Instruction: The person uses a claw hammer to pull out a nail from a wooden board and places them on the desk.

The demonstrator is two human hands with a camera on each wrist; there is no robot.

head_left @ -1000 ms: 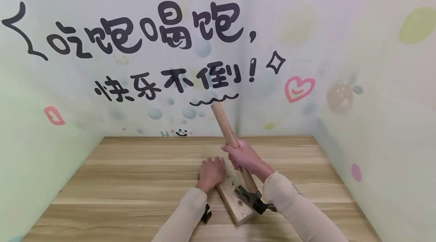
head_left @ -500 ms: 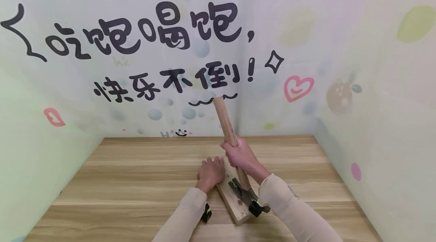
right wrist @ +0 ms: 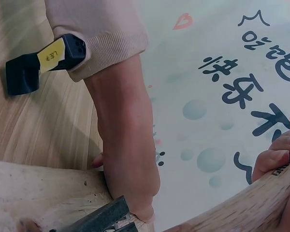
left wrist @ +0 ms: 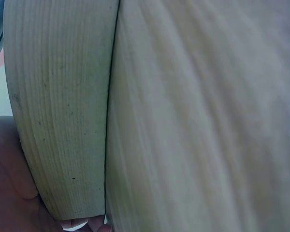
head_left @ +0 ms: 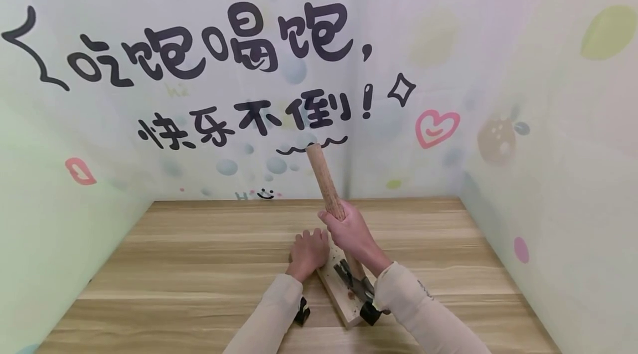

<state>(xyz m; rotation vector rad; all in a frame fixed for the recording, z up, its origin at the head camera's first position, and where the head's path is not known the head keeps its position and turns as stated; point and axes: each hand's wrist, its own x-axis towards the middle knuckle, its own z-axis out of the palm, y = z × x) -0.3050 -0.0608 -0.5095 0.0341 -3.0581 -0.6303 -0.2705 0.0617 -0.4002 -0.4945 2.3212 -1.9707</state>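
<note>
Wooden-handled, dark-headed claw hammer (head_left: 324,177) is gripped by the right hand (head_left: 351,229), grip end raised toward the far side, slightly left. Its metal head (head_left: 362,291) is positioned over the near right part of a long, pale wooden board (head_left: 338,296); contact cannot be confirmed. The board's far end is held against the brown wood-grained counter (head_left: 199,265) by the left hand (head_left: 309,251).

Worktop (head_left: 199,265): light-brown wood grain | printed backdrop (head_left: 379,171): upright behind worktop and along its left and right sides | black Chinese lettering (head_left: 256,104): above worktop's far edge | smiling pink heart (head_left: 436,132): above worktop's far right corner | smiley face (head_left: 266,195): just above worktop's far edge | purple oval (head_left: 521,250): right of worktop
</note>
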